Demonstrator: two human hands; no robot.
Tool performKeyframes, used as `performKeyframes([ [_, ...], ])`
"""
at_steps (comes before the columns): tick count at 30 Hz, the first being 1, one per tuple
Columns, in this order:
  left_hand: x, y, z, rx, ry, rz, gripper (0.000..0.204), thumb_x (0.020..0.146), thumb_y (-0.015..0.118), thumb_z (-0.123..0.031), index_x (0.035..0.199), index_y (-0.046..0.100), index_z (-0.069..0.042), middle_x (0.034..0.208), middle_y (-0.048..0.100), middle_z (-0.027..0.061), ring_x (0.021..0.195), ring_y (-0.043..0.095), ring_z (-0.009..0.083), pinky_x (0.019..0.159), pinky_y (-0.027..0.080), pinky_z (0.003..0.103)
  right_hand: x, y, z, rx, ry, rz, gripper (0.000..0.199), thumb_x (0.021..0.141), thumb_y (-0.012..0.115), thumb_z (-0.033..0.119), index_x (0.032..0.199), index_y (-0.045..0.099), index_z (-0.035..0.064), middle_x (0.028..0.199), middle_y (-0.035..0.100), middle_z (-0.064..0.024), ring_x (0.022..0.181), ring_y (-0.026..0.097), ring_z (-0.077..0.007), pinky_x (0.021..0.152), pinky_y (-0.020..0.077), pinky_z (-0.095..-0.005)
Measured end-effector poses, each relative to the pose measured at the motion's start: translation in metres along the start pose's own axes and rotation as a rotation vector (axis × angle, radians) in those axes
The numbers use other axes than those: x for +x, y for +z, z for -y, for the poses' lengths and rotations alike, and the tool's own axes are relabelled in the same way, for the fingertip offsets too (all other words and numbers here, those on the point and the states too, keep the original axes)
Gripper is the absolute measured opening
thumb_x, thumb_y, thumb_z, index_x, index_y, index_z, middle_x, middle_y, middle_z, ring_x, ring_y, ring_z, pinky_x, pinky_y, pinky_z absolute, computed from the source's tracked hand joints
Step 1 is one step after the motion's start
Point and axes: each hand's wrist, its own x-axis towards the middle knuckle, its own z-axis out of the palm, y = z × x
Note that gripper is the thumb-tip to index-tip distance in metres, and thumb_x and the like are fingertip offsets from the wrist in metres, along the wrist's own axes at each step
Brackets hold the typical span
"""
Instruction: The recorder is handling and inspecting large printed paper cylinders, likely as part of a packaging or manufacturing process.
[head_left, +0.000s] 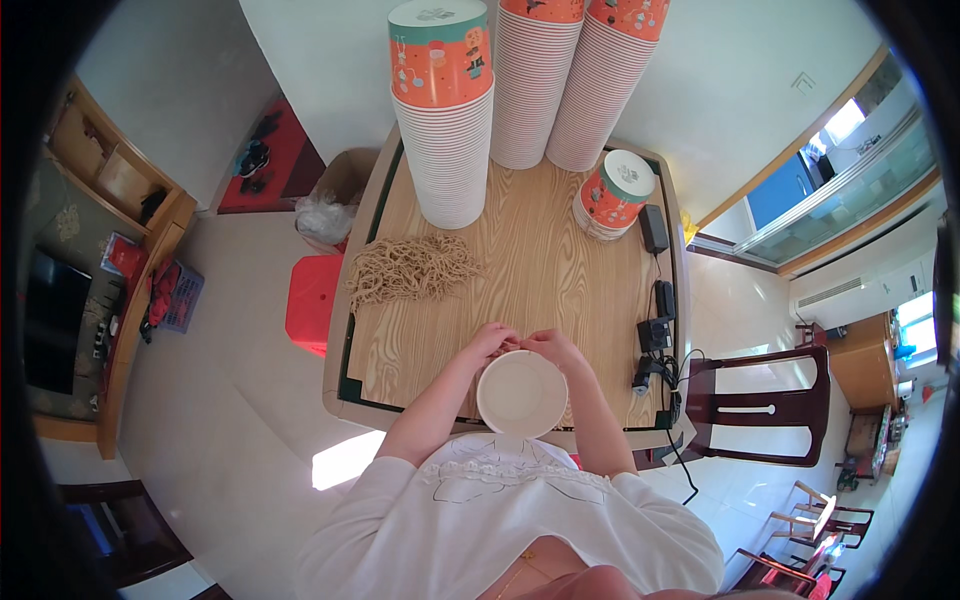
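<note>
An open white paper bucket (522, 395) stands in front of my body at the near edge of the table, its mouth turned up and nothing visible inside. My left hand (493, 341) is closed at the far rim of this bucket, with bent fingers. Beside it my right hand (553, 348) pinches at the same stretch of rim, and the fingertips of both nearly meet. Whether a thin cord lies between the fingers is too small to make out. Beyond my left hand lies a loose heap of tan cords (412, 268).
Tall nested bucket stacks rise at the back: the left stack (445, 150), middle stack (535, 90) and right stack (605, 90). A short orange stack (612, 197) stands before them. Black power adapters (655, 335) with cables line the right edge. A red stool (308, 305) and dark chair (765, 408) flank the table (560, 280).
</note>
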Motion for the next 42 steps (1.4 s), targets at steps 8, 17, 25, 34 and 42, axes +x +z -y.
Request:
performKeyframes([
  [8,0.003,-0.019,0.011,0.042,-0.007,0.045,0.011,0.077,0.054,-0.018,0.079,0.054,-0.007,0.071,0.057,0.0011,0.056,0.051,0.0062,0.043,0.035,0.018,-0.003,0.002,0.005,0.041,-0.002,-0.012,0.022,0.074,0.058,0.023,0.079,0.063,0.0023,0.068,0.06,-0.0057,0.062,0.056,-0.0118,0.057,0.0449,-0.0263],
  [17,-0.011,-0.012,0.0,0.121,0.051,0.138,0.014,0.077,0.059,-0.013,0.088,0.058,-0.005,0.078,0.06,0.0049,0.066,0.057,0.0113,0.056,0.046,0.022,-0.01,0.0,0.008,0.076,0.026,-0.01,0.023,0.073,0.059,0.023,0.08,0.063,0.0012,0.069,0.061,-0.0073,0.064,0.057,-0.0138,0.059,0.0456,-0.0283],
  [25,-0.007,-0.005,-0.001,0.232,0.135,0.163,0.015,0.076,0.059,-0.012,0.09,0.059,-0.004,0.076,0.06,0.0037,0.065,0.055,0.0108,0.058,0.045,0.023,-0.012,-0.002,0.009,0.115,0.004,-0.018,0.022,0.074,0.056,0.021,0.079,0.063,0.0016,0.07,0.061,-0.0051,0.065,0.056,-0.0112,0.06,0.0449,-0.025],
  [34,-0.011,-0.002,-0.006,0.331,0.125,0.132,0.016,0.074,0.06,-0.013,0.089,0.058,-0.006,0.078,0.059,0.0023,0.066,0.054,0.009,0.056,0.042,0.021,-0.011,-0.002,0.009,0.077,-0.003,-0.025,0.022,0.074,0.057,0.021,0.081,0.064,0.0014,0.069,0.061,-0.0064,0.064,0.056,-0.0125,0.06,0.0452,-0.0271],
  [42,-0.014,-0.005,-0.007,0.304,0.118,0.141,0.011,0.075,0.058,-0.015,0.085,0.056,-0.01,0.074,0.057,-0.0004,0.065,0.053,0.0077,0.054,0.04,0.021,-0.011,-0.001,0.008,0.096,-0.029,-0.031,0.021,0.073,0.057,0.019,0.08,0.064,0.0013,0.069,0.061,-0.0064,0.064,0.056,-0.0125,0.06,0.0452,-0.0268],
])
